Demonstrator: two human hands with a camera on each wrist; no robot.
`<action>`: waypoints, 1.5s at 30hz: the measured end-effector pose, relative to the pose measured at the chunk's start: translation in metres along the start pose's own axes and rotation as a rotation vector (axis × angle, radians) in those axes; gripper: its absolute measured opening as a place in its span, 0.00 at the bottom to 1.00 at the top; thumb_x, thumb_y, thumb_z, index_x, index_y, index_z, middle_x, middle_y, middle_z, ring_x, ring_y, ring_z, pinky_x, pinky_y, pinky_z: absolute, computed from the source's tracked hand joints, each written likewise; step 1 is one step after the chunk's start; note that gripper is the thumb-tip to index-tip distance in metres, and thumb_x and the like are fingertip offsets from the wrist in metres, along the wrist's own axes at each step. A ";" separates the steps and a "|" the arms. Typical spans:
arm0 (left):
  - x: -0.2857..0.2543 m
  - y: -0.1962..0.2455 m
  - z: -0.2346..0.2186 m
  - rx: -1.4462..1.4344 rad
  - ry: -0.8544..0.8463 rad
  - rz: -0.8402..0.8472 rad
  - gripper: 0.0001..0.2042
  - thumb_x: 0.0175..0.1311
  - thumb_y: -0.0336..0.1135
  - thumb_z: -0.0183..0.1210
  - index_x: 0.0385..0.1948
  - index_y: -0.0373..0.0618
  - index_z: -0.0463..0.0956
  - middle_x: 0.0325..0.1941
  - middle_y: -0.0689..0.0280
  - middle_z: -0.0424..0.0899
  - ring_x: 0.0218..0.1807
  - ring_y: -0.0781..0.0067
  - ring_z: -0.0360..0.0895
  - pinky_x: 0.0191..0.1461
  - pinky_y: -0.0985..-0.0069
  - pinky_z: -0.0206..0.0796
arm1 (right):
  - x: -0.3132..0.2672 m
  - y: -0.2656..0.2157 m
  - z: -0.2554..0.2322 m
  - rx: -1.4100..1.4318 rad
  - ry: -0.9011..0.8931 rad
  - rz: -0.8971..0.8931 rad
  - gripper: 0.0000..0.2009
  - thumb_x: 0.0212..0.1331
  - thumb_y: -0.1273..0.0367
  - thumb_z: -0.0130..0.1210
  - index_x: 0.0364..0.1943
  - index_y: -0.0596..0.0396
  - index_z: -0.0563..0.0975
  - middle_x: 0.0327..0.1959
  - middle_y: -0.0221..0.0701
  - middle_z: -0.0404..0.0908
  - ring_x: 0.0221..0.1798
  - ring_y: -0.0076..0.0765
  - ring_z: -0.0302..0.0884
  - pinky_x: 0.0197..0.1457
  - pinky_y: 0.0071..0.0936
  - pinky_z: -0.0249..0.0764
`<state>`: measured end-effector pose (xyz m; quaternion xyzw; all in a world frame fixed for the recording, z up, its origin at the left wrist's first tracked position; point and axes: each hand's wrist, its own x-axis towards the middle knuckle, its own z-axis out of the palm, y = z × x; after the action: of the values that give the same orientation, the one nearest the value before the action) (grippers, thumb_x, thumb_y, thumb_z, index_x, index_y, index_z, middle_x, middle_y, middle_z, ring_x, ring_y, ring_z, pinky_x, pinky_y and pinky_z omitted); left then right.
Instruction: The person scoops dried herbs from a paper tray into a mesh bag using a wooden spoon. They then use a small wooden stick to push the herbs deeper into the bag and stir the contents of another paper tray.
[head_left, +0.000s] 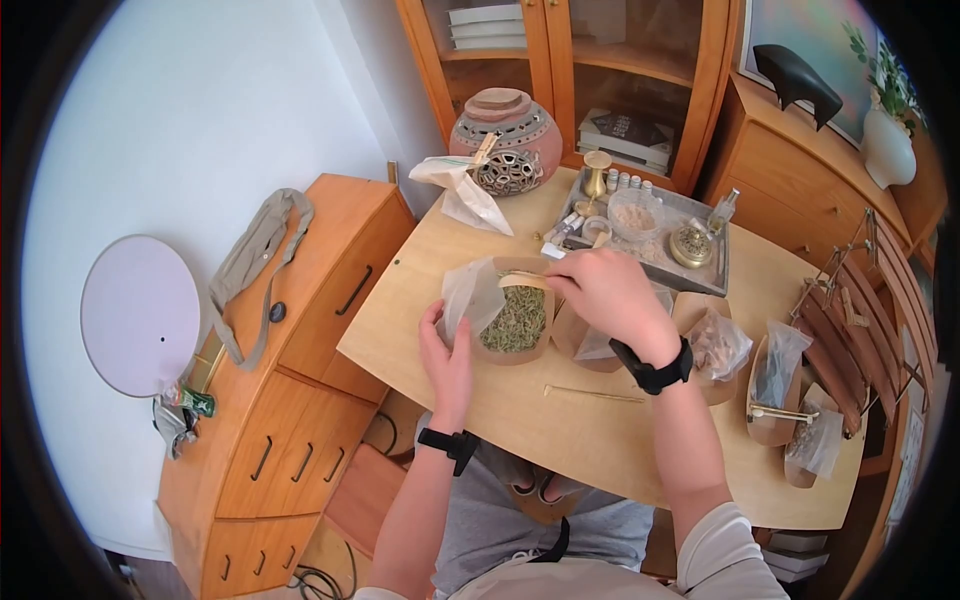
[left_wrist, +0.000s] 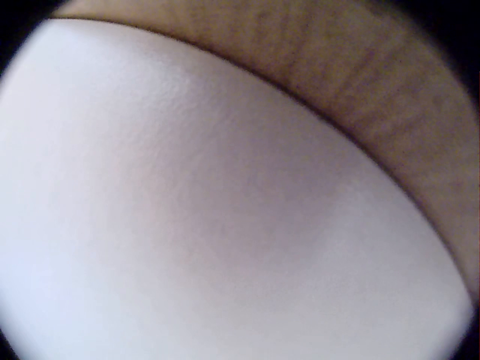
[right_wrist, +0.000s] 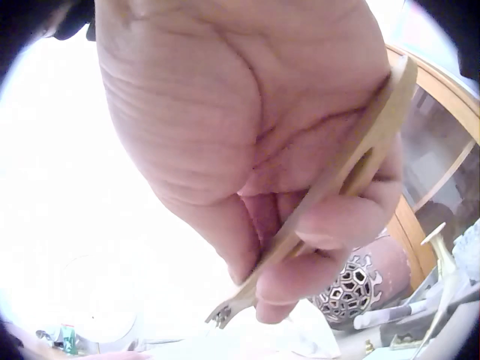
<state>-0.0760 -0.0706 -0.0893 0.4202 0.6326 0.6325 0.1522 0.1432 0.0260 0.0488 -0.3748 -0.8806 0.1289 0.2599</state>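
Dried green herb [head_left: 515,322] fills a clear plastic bag [head_left: 468,288] set in a brown paper tray [head_left: 537,352] near the table's front. My left hand [head_left: 447,362] holds the bag's left edge between thumb and fingers. Above the herb, my right hand [head_left: 608,285] pinches light wooden tongs [right_wrist: 322,191], their forked tips [right_wrist: 221,313] carrying small dark bits in the right wrist view. In the head view the tongs' end reaches over the tray's far rim. The left wrist view shows only a blurred pale surface [left_wrist: 187,187] and wood grain, with no hand.
A thin brass-coloured stick [head_left: 595,394] lies on the table [head_left: 480,425]. More paper trays with bagged material [head_left: 720,345] stand to the right. Behind is a grey tray [head_left: 700,283] with a tub [head_left: 636,215] and a brass burner [head_left: 690,246]. A patterned pot [head_left: 510,130] stands at the back.
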 end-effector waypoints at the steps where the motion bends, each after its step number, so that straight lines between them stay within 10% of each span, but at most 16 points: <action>1: 0.000 0.000 0.001 -0.011 -0.005 0.000 0.23 0.74 0.35 0.60 0.66 0.36 0.68 0.66 0.50 0.74 0.68 0.56 0.71 0.74 0.62 0.60 | 0.001 -0.005 0.002 0.034 0.003 -0.022 0.10 0.65 0.65 0.60 0.40 0.52 0.89 0.36 0.38 0.89 0.42 0.49 0.87 0.47 0.42 0.82; 15: -0.001 0.006 0.001 -0.021 -0.007 -0.011 0.24 0.74 0.36 0.60 0.66 0.35 0.68 0.65 0.50 0.75 0.68 0.56 0.71 0.73 0.63 0.61 | -0.007 -0.004 0.018 -0.263 -0.160 0.088 0.12 0.63 0.63 0.61 0.31 0.57 0.87 0.30 0.45 0.87 0.36 0.54 0.87 0.41 0.46 0.82; 32: 0.000 0.001 0.001 -0.013 0.003 0.001 0.23 0.73 0.35 0.60 0.66 0.35 0.68 0.65 0.51 0.75 0.67 0.56 0.72 0.73 0.63 0.61 | -0.015 -0.022 0.062 -0.201 -0.093 -0.187 0.07 0.53 0.69 0.62 0.23 0.58 0.84 0.25 0.44 0.85 0.32 0.52 0.87 0.34 0.45 0.81; 45: 0.000 0.002 0.001 -0.001 0.009 0.004 0.23 0.73 0.35 0.61 0.65 0.36 0.69 0.64 0.51 0.75 0.67 0.56 0.72 0.73 0.63 0.61 | -0.004 -0.002 0.005 -0.214 -0.112 0.059 0.09 0.64 0.64 0.60 0.38 0.50 0.90 0.35 0.41 0.88 0.41 0.51 0.87 0.46 0.46 0.82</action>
<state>-0.0752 -0.0700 -0.0878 0.4184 0.6322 0.6351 0.1484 0.1414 0.0218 0.0446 -0.4184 -0.8910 0.0626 0.1649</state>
